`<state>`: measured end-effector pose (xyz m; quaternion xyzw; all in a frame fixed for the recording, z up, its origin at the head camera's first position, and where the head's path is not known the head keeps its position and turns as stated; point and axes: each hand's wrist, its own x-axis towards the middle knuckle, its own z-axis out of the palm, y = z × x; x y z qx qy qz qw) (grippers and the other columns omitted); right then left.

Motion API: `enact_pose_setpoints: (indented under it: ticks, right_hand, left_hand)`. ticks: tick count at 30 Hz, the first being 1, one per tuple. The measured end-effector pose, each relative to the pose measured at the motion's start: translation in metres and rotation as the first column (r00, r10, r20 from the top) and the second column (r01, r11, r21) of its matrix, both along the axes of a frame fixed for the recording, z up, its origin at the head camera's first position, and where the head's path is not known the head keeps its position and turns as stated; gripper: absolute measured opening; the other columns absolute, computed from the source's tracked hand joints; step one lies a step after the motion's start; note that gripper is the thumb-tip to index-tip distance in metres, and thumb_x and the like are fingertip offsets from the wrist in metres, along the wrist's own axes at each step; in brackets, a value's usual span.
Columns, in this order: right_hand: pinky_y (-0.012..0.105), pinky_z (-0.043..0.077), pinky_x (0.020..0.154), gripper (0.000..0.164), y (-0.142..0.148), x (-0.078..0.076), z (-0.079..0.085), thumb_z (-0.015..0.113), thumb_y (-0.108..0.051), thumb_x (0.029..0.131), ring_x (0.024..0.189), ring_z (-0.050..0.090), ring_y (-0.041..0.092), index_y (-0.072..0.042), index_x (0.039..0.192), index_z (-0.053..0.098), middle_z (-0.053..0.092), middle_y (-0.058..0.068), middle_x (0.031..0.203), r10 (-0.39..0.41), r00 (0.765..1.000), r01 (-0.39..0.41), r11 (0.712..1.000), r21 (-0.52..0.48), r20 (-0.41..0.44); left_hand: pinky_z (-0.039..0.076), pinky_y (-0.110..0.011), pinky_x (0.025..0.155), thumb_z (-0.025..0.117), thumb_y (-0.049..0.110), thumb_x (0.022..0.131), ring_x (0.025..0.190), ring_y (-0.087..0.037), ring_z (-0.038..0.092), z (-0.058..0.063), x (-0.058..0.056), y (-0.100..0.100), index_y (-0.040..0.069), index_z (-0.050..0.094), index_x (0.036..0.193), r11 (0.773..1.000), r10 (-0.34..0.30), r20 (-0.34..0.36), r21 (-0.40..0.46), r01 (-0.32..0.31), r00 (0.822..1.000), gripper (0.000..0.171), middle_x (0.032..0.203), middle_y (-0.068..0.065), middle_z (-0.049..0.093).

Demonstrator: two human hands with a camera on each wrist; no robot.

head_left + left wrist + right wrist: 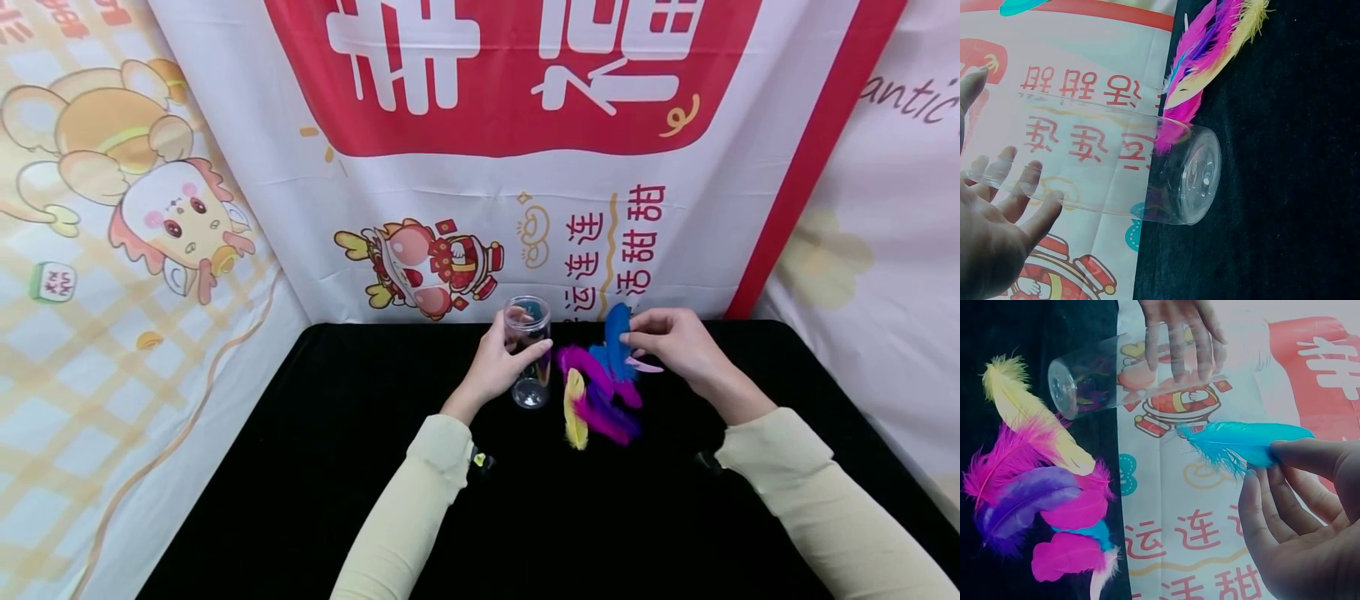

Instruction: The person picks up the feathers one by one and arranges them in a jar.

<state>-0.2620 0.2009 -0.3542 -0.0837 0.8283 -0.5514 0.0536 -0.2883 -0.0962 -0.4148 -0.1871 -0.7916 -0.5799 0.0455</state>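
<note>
My left hand [498,360] grips a clear plastic jar [532,387] near its open top, fingers behind it and thumb across the front. In the left wrist view the jar's round base [1202,178] shows, and no feather is seen inside. With thumb and fingertips my right hand [1310,506] pinches a blue feather [1235,439], raised above a loose pile. That pile holds a yellow feather [1035,415], a purple feather [1025,500], several magenta feathers [1069,556], a pale pink feather [1104,575] and more blue partly hidden beneath.
A black cloth-covered table [525,517] lies under the hands. Right behind its far edge hangs a white and red printed banner [450,179]. Patterned sheets [82,350] drape at both sides.
</note>
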Motion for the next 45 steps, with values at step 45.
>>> enact_pose_setpoints:
  ticks: [45]
  right_hand:
    - [0.025,0.057,0.08,0.033,-0.022,-0.006,0.013,0.076,-0.022,0.095,0.081,0.071,0.014,0.005,0.111,0.066,0.075,-0.007,0.09,-0.03,0.996,0.021,0.995,-0.096,-0.088]
  left_hand:
    - [0.046,-0.052,0.109,0.077,0.031,0.094,0.125,-0.031,0.061,0.006,0.004,0.001,0.012,0.043,0.141,1.0,0.014,0.016,-0.012,-0.013,1.0,0.061,0.132,-0.01,0.062]
